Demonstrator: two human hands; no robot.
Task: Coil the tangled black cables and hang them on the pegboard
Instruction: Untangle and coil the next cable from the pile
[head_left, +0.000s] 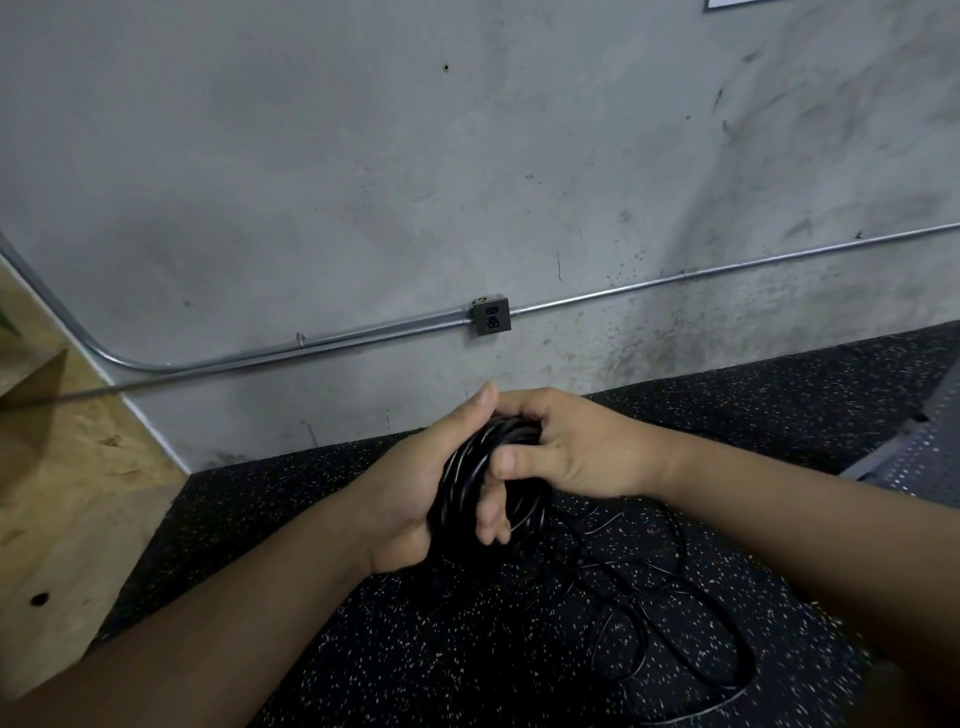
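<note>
A thick coil of black cable (470, 467) sits between both hands, held above the dark speckled floor. My left hand (415, 483) cups the coil from the left, its fingers wrapped through the loops. My right hand (566, 447) grips the coil's top and right side, thumb pressed across the front. Loose black cable (670, 613) trails from the coil and lies in tangled loops on the floor at lower right. A grey perforated panel (919, 447), possibly the pegboard, shows at the right edge.
A grey concrete wall (415, 182) faces me, with a metal conduit (311, 345) and a small outlet box (491, 315) low on it. Black speckled rubber flooring (311, 519) lies below. A plywood surface (62, 467) runs along the left.
</note>
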